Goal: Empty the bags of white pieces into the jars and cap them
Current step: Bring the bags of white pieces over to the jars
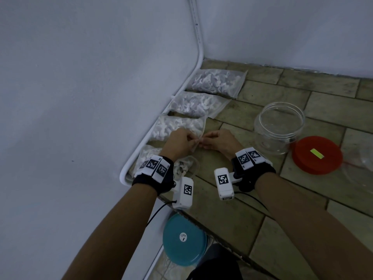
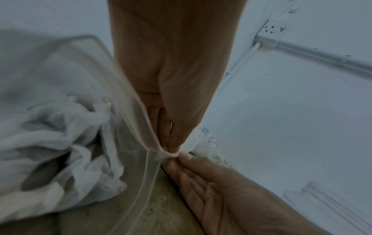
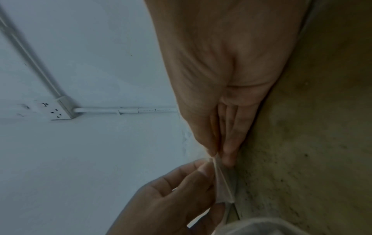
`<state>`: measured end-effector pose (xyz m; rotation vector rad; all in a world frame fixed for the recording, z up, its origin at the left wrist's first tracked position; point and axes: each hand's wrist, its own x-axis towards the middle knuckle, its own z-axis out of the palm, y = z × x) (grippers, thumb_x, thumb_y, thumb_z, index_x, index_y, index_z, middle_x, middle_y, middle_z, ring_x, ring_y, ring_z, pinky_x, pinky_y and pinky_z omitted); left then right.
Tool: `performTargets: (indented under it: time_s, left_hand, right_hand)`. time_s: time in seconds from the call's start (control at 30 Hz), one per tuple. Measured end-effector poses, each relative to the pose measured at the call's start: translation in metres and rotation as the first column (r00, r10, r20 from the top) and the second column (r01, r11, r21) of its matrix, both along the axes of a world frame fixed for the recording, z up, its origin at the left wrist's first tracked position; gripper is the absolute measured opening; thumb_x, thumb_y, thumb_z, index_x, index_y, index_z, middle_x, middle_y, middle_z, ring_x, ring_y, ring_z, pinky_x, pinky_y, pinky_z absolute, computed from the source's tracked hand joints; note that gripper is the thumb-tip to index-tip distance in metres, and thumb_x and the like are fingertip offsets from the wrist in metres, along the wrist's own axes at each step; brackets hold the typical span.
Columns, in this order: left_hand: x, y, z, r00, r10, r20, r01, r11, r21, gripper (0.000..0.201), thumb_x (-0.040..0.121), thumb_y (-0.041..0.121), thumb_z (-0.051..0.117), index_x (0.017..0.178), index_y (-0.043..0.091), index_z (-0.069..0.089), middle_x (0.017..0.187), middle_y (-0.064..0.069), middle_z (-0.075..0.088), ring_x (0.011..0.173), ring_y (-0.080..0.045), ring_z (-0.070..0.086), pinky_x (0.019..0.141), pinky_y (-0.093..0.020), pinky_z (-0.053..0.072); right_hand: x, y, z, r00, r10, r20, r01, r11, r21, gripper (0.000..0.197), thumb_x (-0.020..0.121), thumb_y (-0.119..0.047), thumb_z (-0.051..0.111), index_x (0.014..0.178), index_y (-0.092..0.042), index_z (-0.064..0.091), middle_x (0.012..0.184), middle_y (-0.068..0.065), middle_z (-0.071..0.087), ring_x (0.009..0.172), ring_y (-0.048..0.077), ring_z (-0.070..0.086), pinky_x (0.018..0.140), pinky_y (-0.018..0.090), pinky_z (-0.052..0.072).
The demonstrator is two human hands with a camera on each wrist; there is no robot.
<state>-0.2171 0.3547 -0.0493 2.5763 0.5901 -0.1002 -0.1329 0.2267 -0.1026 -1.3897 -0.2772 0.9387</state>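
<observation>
While both sets of fingertips meet at one spot, the left hand (image 1: 179,143) and the right hand (image 1: 219,142) each pinch the top edge of a clear bag (image 1: 177,127) of white pieces — thumb against forefinger, narrow, the film stretched between them. That bag lies by the wall, third in a row of bags. At two o'clock from the hands stands an open jar (image 1: 279,128); its red lid (image 1: 316,155) lies flat just beside it — a teal lid (image 1: 184,239) sits at six o'clock.
</observation>
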Motion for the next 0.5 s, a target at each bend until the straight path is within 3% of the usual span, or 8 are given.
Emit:
performTargets:
  time_s: [0.1, 0.27, 0.37, 0.43, 0.5]
  left_hand:
    - [-0.001, -0.001, 0.002, 1.000, 0.009, 0.026, -0.009, 1.000, -0.001, 0.014, 0.085, 0.014, 0.066, 0.091, 0.009, 0.078, 0.093, -0.002, 0.074, 0.070, -0.002, 0.055, 0.056, 0.002, 0.037]
    - [0.000, -0.005, -0.001, 0.994, 0.092, 0.051, -0.091, 0.996, -0.021, 0.014, 0.083, 0.012, 0.065, 0.088, 0.007, 0.077, 0.090, -0.004, 0.075, 0.073, -0.005, 0.060, 0.061, -0.003, 0.040]
    - [-0.002, -0.003, 0.002, 0.980, 0.171, 0.098, -0.166, 0.984, -0.058, 0.012, 0.084, 0.011, 0.065, 0.083, 0.002, 0.073, 0.081, -0.008, 0.073, 0.073, -0.013, 0.065, 0.058, -0.005, 0.042]
    - [-0.004, 0.004, 0.006, 0.953, 0.249, 0.170, -0.239, 0.968, -0.079, 0.012, 0.084, 0.011, 0.065, 0.082, 0.000, 0.070, 0.076, -0.009, 0.071, 0.073, -0.020, 0.067, 0.061, -0.013, 0.046]
    - [-0.006, 0.007, 0.011, 0.938, 0.285, 0.197, -0.281, 0.959, -0.050, 0.010, 0.083, 0.012, 0.065, 0.085, 0.003, 0.067, 0.075, -0.006, 0.068, 0.070, -0.016, 0.062, 0.062, -0.018, 0.044]
  right_hand:
    - [0.002, 0.001, 0.003, 0.998, 0.006, -0.065, -0.006, 1.000, 0.008, 0.019, 0.084, 0.000, 0.064, 0.100, 0.011, 0.065, 0.085, 0.015, 0.069, 0.069, 0.011, 0.067, 0.066, 0.013, 0.056]
    - [0.004, 0.002, 0.005, 0.993, 0.002, -0.121, -0.003, 1.000, -0.012, 0.019, 0.084, 0.000, 0.063, 0.099, 0.012, 0.065, 0.087, 0.017, 0.068, 0.072, 0.015, 0.068, 0.066, 0.015, 0.057]
    - [0.004, 0.005, 0.006, 0.988, -0.037, -0.151, 0.033, 0.999, -0.031, 0.007, 0.085, 0.001, 0.062, 0.080, 0.005, 0.061, 0.083, 0.019, 0.065, 0.071, 0.019, 0.067, 0.061, 0.017, 0.056]
    - [0.005, 0.006, 0.004, 0.985, -0.057, -0.166, 0.052, 0.998, -0.034, 0.018, 0.086, 0.002, 0.060, 0.070, -0.002, 0.054, 0.082, 0.019, 0.064, 0.074, 0.021, 0.066, 0.059, 0.017, 0.056]
    - [0.005, 0.007, 0.004, 0.985, -0.033, -0.171, 0.027, 0.999, -0.034, 0.021, 0.088, 0.001, 0.058, 0.068, -0.004, 0.053, 0.085, 0.020, 0.064, 0.075, 0.021, 0.065, 0.060, 0.017, 0.055]
